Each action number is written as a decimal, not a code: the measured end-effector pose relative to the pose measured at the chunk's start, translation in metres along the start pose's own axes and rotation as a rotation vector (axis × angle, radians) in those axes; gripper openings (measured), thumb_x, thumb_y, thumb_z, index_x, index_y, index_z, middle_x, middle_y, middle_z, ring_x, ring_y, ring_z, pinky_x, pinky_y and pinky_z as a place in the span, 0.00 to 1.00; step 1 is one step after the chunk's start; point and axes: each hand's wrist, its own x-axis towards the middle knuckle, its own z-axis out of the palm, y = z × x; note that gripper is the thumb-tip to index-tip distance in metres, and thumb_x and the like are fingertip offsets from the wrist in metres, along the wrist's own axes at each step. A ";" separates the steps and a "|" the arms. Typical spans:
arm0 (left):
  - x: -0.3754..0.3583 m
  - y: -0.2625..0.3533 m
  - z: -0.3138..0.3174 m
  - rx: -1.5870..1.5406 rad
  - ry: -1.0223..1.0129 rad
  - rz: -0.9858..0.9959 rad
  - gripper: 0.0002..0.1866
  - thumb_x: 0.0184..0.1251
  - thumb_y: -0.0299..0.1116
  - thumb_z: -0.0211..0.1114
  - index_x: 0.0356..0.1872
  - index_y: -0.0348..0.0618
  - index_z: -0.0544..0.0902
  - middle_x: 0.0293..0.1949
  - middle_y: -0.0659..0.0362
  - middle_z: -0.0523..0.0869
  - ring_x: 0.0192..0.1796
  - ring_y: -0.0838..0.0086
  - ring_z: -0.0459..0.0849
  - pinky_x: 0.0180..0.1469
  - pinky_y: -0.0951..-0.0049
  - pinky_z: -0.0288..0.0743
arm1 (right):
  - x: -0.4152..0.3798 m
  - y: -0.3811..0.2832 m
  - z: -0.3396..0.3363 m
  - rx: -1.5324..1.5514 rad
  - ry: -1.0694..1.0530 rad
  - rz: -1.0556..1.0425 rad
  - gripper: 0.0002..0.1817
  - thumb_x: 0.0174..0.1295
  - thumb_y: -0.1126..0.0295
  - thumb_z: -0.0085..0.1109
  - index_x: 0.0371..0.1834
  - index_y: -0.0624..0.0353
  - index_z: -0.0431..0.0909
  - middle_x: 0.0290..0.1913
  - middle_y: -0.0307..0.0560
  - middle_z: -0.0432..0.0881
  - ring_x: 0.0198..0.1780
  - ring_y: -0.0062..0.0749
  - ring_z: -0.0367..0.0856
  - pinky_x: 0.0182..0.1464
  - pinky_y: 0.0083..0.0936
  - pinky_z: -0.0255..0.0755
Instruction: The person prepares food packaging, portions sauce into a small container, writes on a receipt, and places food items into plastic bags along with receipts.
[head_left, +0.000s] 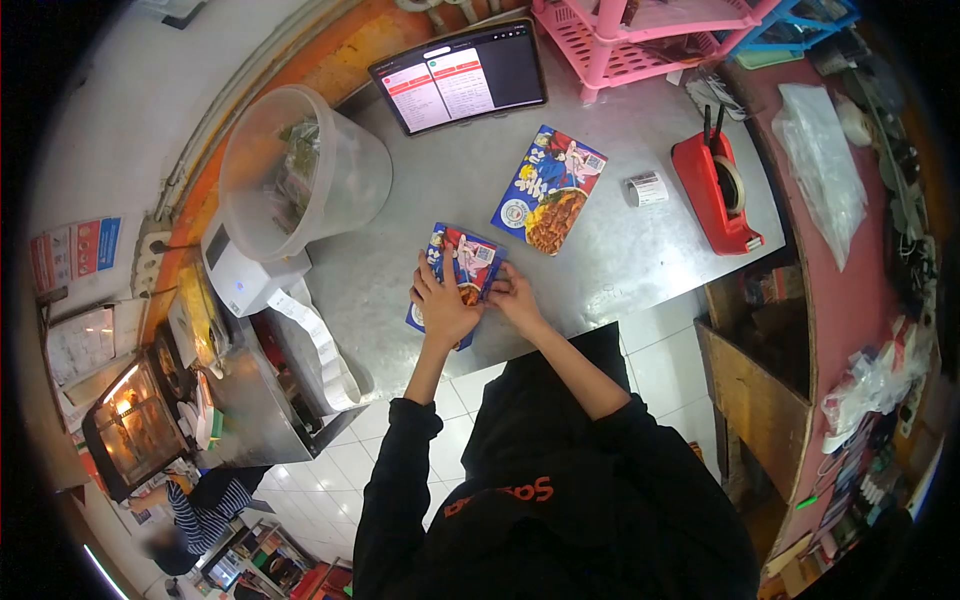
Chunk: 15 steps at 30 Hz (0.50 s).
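Note:
A blue printed food box [474, 252] lies near the front edge of the steel table [610, 290]. My left hand [445, 300] rests on top of it with the fingers spread. At the box's right side, my right hand [513, 298] has its fingers bent together against the edge; whether they pinch the box is hard to tell. A second box [550, 190] with the same print lies flat, farther back and to the right, touched by neither hand.
A tablet [460, 80] stands at the back, beside a clear plastic bucket [350, 170]. A label printer [245, 270] trails paper at left. On the right are a small paper slip [647, 189], a red tape dispenser [715, 195] and a pink rack [640, 45]. Another person [205, 515] is at lower left.

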 end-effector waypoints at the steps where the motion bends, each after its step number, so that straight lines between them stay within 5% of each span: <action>1: 0.000 0.000 0.000 0.005 0.007 0.007 0.53 0.31 0.41 0.70 0.65 0.56 0.49 0.63 0.40 0.46 0.61 0.42 0.52 0.58 0.45 0.46 | 0.000 0.000 0.000 0.002 0.001 0.008 0.31 0.47 0.87 0.47 0.58 0.60 0.56 0.34 0.46 0.78 0.35 0.29 0.78 0.37 0.24 0.76; 15: -0.004 0.005 0.013 0.036 0.229 0.044 0.51 0.35 0.40 0.64 0.66 0.45 0.47 0.64 0.38 0.45 0.60 0.41 0.53 0.58 0.44 0.44 | -0.005 -0.014 0.003 -0.045 -0.086 0.010 0.35 0.49 0.71 0.60 0.60 0.61 0.53 0.44 0.45 0.74 0.47 0.29 0.73 0.48 0.26 0.69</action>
